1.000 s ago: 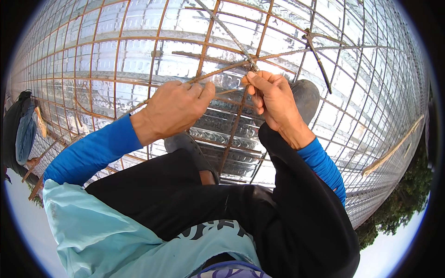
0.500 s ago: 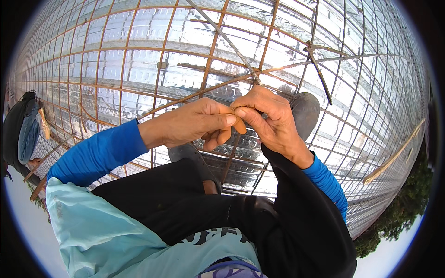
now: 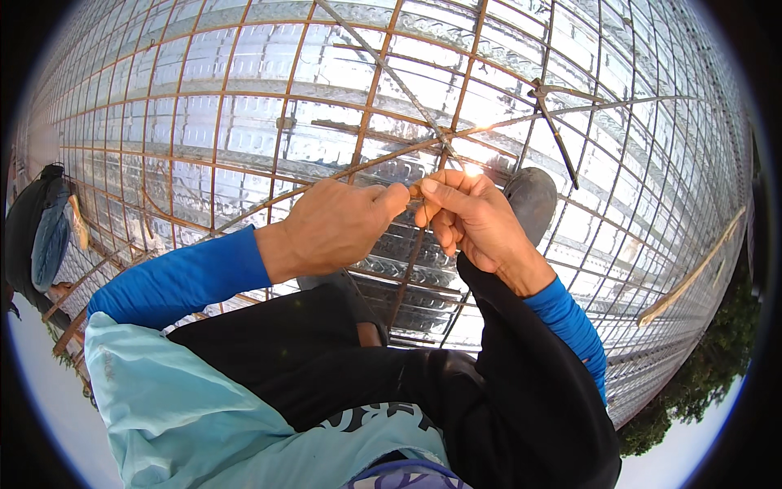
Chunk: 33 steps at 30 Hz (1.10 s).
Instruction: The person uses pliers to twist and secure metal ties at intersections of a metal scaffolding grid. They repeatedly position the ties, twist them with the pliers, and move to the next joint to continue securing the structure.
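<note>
Both my hands are raised over the rusty rebar mesh (image 3: 358, 138), with their fingertips meeting. My left hand (image 3: 330, 224) is closed, thumb and fingers pinched together. My right hand (image 3: 481, 216) also pinches at the same spot, its other fingers curled loosely. Between them is a short piece of thin, brownish wire (image 3: 428, 213), mostly covered by the fingertips. Beyond the right hand, a pair of pincers (image 3: 560, 147) with long dark handles lies spread on the bars.
Shiny ribbed metal sheeting (image 3: 326, 69) lies under the mesh. Diagonal bars (image 3: 391, 75) cross just past my hands. My dark shoe (image 3: 531, 204) rests on the mesh. A wooden stick (image 3: 684, 273) lies at right; another person's clothed leg (image 3: 50, 236) shows at far left.
My left hand has turned over so its back shows, and its fingers have curled in. My right hand has shifted slightly down, its lower fingers now showing.
</note>
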{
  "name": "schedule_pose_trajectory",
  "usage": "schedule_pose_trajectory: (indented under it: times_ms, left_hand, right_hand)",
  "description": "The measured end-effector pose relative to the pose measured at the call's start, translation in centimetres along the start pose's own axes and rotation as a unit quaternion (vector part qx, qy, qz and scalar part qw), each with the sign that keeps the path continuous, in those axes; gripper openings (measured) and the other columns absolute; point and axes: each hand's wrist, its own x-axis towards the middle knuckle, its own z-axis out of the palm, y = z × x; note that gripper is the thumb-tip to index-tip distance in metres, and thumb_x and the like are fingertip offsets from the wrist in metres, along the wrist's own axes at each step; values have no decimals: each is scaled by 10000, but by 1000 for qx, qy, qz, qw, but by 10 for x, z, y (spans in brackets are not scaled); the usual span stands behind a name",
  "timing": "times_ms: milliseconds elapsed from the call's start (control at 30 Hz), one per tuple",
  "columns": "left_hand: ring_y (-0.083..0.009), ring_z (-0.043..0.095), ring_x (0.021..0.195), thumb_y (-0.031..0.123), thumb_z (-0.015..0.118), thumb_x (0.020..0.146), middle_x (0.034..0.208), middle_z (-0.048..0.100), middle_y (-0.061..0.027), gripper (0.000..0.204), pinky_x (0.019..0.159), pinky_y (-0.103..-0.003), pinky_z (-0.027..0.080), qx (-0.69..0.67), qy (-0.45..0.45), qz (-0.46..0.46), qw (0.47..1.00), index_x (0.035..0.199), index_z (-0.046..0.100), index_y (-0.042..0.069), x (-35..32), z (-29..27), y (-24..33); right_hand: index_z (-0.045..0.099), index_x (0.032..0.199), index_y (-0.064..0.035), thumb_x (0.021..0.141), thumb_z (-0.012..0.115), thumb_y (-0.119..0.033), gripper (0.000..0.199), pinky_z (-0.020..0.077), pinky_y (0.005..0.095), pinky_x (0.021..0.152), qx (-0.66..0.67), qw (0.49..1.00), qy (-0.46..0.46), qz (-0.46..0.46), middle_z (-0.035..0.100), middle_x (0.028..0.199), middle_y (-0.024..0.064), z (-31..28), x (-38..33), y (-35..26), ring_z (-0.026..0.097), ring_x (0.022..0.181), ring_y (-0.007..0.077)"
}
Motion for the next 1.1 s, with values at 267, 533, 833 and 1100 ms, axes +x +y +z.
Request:
schedule_pose_trajectory:
  times_ms: [267, 533, 833, 1100]
  left_hand:
    - [-203, 538, 590, 160, 506, 1072, 638, 519, -50, 206, 568, -360, 418, -387, -22, -46, 921, 1040, 658, 24, -11, 3, -10]
    - [-20, 340, 528, 381, 478, 1123, 619, 372, 86, 430, 490, -239, 267, -583, -169, -98, 789, 1050, 683, 10, -20, -8, -14]
    - [-182, 580, 585, 217, 564, 1029, 686, 570, -62, 207, 556, -370, 457, -341, -29, -7, 940, 992, 630, 25, -26, 10, -9]
    - [-400, 707, 707, 138, 561, 1001, 830, 690, -141, 118, 665, -498, 537, 15, -53, 47, 997, 1049, 607, 41, -39, 2, 7]
  right_hand:
    - [661, 1379, -112, 852, 806, -66, 549, 583, 333, 694, -536, 737, 59, -408, 676, 1250, 93, -5, -15, 2, 672, 844, 197]
    - [730, 1168, -102, 800, 870, -243, 419, 528, 366, 703, -692, 535, -17, -484, 678, 1185, 68, 13, -22, -1, 627, 864, 238]
    - [670, 865, -32, 926, 774, -152, 170, 511, 372, 613, -587, 683, -36, -432, 632, 799, 88, 16, -8, 21, 617, 679, 286]
    - [664, 825, -51, 1095, 592, -363, 420, 371, 252, 441, -70, 988, -39, 129, 650, 671, 83, 12, -6, 25, 522, 491, 111]
